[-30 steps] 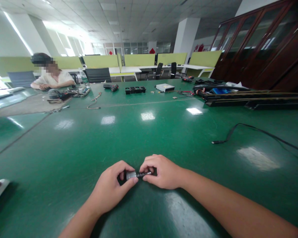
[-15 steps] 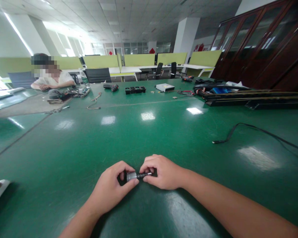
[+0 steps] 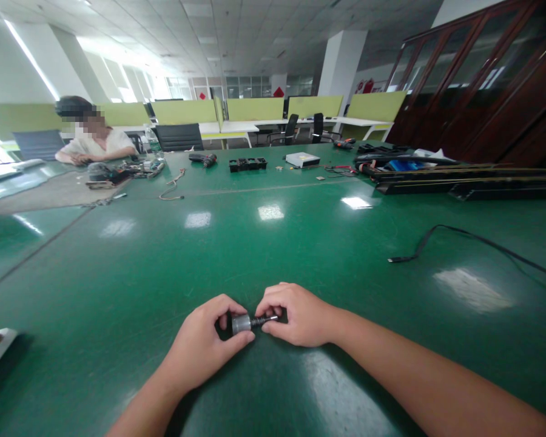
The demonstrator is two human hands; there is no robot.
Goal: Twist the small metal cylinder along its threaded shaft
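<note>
A small metal cylinder with a thin, dark, coil-like shaft [image 3: 259,321] lies sideways just above the green table. My left hand [image 3: 209,340] is closed on its thick grey body [image 3: 241,323], thumb below and fingers above. Around the thin shaft curl the fingers and thumb of my right hand [image 3: 295,315]; the bright tip shows between them. How firmly the right fingertips press on the shaft cannot be made out.
A black cable [image 3: 425,240] crosses the right side. A white-edged object [image 3: 2,349] stands at the left edge. Farther back are a power drill [image 3: 203,159], a black part [image 3: 248,164], a silver box [image 3: 303,159] and stacked dark rails [image 3: 437,179]. A person [image 3: 95,142] sits at far left.
Almost nothing differs. Both hands stay around the metal part, and its grey body looks slightly turned, with a darker surface. The view has shifted a touch.
</note>
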